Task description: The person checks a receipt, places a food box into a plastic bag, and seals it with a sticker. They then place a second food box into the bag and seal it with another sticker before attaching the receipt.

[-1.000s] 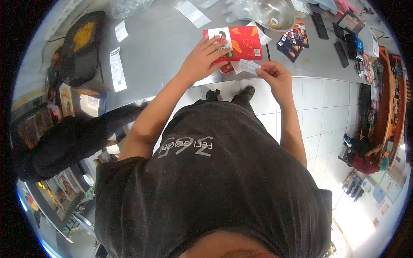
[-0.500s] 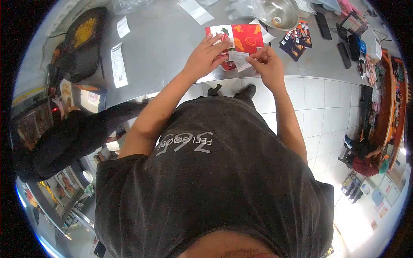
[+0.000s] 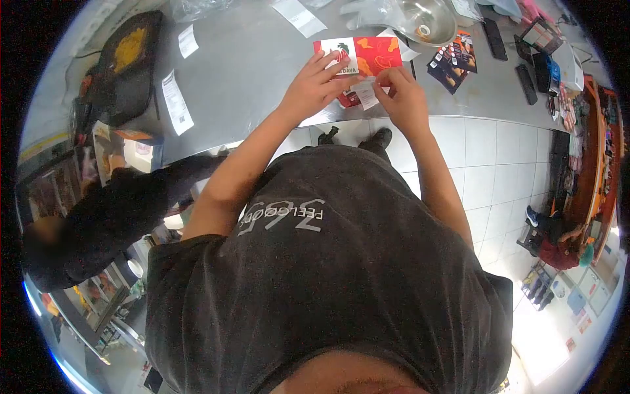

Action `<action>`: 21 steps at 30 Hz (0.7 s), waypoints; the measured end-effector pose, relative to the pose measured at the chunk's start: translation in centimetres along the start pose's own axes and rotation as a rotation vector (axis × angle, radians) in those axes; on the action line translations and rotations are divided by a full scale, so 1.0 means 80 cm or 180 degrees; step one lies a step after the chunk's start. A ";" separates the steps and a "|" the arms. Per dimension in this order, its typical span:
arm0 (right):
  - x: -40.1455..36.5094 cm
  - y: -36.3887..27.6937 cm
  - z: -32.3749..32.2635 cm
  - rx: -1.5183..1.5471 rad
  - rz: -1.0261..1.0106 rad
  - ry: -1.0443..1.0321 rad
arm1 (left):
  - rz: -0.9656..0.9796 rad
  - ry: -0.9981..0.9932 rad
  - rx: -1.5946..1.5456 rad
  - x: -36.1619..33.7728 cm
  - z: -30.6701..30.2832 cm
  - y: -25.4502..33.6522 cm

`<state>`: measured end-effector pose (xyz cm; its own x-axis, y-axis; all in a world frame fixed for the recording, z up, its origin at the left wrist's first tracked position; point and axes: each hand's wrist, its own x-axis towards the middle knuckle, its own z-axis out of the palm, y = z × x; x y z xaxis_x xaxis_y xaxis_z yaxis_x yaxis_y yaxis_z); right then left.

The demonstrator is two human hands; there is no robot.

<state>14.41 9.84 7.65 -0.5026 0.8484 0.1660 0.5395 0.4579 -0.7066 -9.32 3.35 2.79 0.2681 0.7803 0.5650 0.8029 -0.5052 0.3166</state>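
My left hand (image 3: pixel 316 85) lies with fingers spread over the left part of a red and white printed card (image 3: pixel 377 55) at the counter's near side. A small white paper slip (image 3: pixel 365 96), like a receipt, is pinched between the thumb and fingers of my right hand (image 3: pixel 403 98). The slip hangs at the card's lower edge, close to my left fingertips. Beneath it shows something red and shiny (image 3: pixel 348 100), partly covered by the slip and my left hand.
The steel counter (image 3: pixel 230 79) holds paper slips, including a long one (image 3: pixel 177 104) at left. A metal bowl (image 3: pixel 438 23), dark leaflets (image 3: pixel 453 65) and black devices (image 3: pixel 493 39) stand right. A black tray (image 3: pixel 125 85) holds yellow food. A person in black (image 3: pixel 131 203) is at left.
My right hand has moved slightly left and up, bringing the slip against the card's lower edge. The long slip at left has shifted and tilted. The person at left has moved.
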 end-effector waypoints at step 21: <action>0.009 0.055 0.018 -0.0610 -0.1580 0.0569 | -0.0249 0.0564 -0.0081 0.004 0.022 0.018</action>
<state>15.41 12.09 3.67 -0.6143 0.5428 0.5726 0.3888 0.8398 -0.3790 -7.10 3.52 2.10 0.1056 0.7415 0.6626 0.8033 -0.4563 0.3827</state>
